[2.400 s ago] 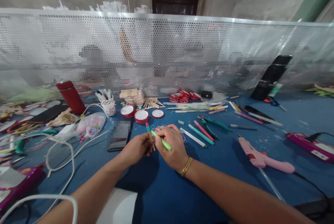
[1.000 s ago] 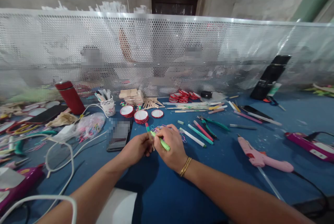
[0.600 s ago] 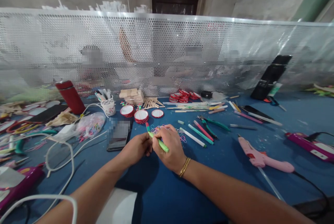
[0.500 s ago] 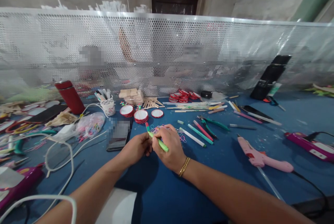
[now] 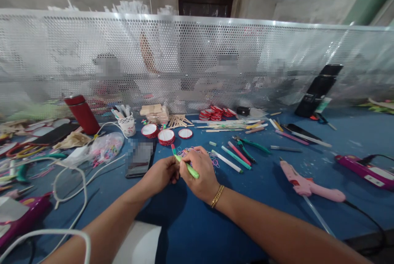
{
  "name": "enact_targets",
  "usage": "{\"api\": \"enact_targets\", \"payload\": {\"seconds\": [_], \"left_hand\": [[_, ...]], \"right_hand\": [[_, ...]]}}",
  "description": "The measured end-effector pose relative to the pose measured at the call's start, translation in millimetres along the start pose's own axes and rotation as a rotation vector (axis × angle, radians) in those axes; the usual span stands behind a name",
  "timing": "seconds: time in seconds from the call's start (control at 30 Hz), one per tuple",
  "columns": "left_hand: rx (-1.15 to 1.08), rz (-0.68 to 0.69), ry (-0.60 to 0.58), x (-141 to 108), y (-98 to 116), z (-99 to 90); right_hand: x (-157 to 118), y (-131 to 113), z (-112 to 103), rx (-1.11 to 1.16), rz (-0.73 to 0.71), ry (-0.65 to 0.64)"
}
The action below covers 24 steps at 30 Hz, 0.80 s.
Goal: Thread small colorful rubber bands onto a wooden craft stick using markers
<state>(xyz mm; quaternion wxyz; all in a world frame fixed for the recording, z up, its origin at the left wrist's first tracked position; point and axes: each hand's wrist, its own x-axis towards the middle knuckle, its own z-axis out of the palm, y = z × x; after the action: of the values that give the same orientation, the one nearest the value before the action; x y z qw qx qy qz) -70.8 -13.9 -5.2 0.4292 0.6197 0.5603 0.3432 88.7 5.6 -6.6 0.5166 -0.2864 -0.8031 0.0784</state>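
Note:
A light green marker (image 5: 192, 171) is gripped in my right hand (image 5: 201, 173), its tip end pointing up and left. My left hand (image 5: 166, 171), closed beside it, pinches a small stick (image 5: 173, 148) with a red end and a green band; the marker's front end meets it. Colorful rubber bands (image 5: 215, 159) lie just behind my right hand. Past my fingers stand round red-rimmed white pieces (image 5: 166, 136). To the right of the hands lie a white marker (image 5: 227, 161), a teal marker (image 5: 236, 157) and a pink marker (image 5: 239, 154).
A phone (image 5: 140, 159) lies left of my hands, with a red bottle (image 5: 82, 114) and a cup of pens (image 5: 127, 125) behind. Green-handled pliers (image 5: 246, 149) and a pink glue gun (image 5: 310, 188) lie right. A perforated divider (image 5: 197, 58) spans the back.

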Motion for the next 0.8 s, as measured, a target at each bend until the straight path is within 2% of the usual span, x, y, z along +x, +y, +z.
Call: {"api": "enact_targets", "payload": {"seconds": [0.37, 0.5, 0.67, 0.8], "left_hand": [[-0.013, 0.010, 0.001, -0.4, 2.2, 0.7], [-0.027, -0.018, -0.005, 0.6, -0.7, -0.5], [-0.034, 0.017, -0.012, 2.1, -4.5, -1.2], [-0.034, -0.028, -0.004, 1.9, -3.3, 0.2]], "right_hand": [[-0.7, 7.0, -2.0, -0.025, 0.029, 0.019], [-0.5, 3.2, -1.4, -0.022, 0.008, 0.020], [0.2, -0.3, 1.0, -0.008, -0.017, 0.003], [0.1, 2.3, 0.8, -0.018, -0.016, 0.000]]}}
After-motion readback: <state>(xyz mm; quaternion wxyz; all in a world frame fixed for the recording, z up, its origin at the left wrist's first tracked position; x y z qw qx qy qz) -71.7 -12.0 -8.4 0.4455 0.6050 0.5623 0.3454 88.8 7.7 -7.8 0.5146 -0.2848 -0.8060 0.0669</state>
